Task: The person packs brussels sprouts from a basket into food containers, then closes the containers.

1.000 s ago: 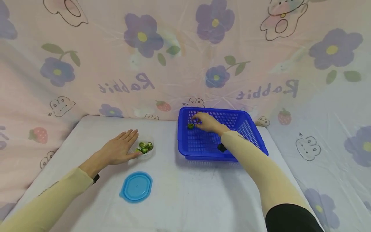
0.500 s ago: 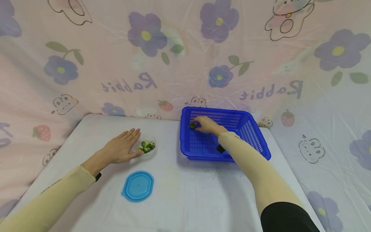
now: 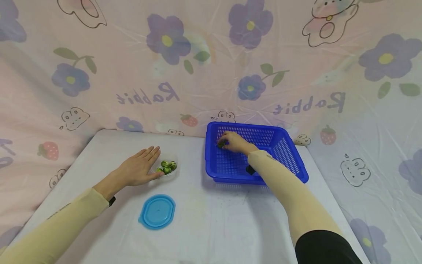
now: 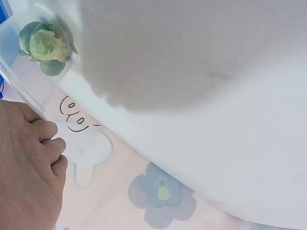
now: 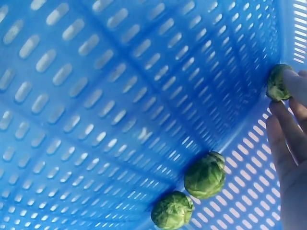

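Observation:
Inside the blue plastic basket (image 3: pixel 237 179), my right hand (image 3: pixel 235 142) pinches a Brussels sprout (image 5: pixel 277 82) between thumb and fingertips, near the basket's left wall. Two more Brussels sprouts (image 5: pixel 205 175) lie in the basket below the fingers in the right wrist view; the arm hides them in the head view. My left hand (image 3: pixel 136 170) lies with straight fingers against the left side of a small clear container (image 4: pixel 37 85), its thumb at the near rim. Several Brussels sprouts (image 3: pixel 167 169) sit in that container.
A light blue lid (image 3: pixel 157 212) lies flat on the white table (image 3: pixel 211 227), nearer to me than the container. Behind the table hangs a patterned cloth (image 3: pixel 204 73), close to the basket's far rim. The basket stands at the table's back right.
My right hand has closed its thumb and fingers on the Brussels sprout in the basket and shifted it slightly right. The left hand stays at the container. The head view has shifted slightly.

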`<state>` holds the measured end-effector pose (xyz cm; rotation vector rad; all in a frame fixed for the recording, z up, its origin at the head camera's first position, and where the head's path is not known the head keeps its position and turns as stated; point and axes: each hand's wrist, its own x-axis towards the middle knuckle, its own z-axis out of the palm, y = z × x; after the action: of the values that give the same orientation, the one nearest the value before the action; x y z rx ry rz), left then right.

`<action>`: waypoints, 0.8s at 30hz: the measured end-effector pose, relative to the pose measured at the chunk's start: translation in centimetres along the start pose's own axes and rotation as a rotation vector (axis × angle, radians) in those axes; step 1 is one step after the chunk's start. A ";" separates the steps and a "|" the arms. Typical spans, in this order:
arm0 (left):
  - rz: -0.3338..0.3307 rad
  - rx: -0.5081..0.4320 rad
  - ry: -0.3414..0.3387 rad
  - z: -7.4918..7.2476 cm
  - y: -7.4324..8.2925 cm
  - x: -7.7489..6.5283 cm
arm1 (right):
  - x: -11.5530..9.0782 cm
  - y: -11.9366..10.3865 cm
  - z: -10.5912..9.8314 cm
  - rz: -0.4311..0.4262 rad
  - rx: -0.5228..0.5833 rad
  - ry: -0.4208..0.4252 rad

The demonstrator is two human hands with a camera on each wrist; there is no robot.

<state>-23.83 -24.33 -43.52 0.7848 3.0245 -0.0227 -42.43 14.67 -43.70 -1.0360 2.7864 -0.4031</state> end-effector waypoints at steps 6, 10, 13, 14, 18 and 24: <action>-0.001 0.008 0.001 0.0 0.0 -0.1 | 0.1 0.0 0.0 0.013 0.003 -0.001; 0.001 0.011 0.005 0.1 0.0 0.0 | 0.0 -0.1 0.0 0.039 0.045 -0.006; 0.003 0.013 0.006 0.2 0.0 0.0 | -0.1 -0.1 0.0 0.046 0.057 -0.006; 0.004 0.012 0.008 0.2 0.0 0.0 | -0.1 -0.1 0.0 0.047 0.057 -0.008; 0.008 0.004 0.012 0.1 0.2 0.0 | -0.2 -0.2 -0.1 0.054 0.057 -0.025; 0.004 0.004 0.009 -0.1 0.2 -0.1 | -0.5 -0.4 -0.3 0.058 0.051 -0.037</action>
<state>-23.65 -24.15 -43.40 0.7926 3.0320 -0.0254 -41.90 14.77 -43.29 -0.9399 2.7512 -0.4411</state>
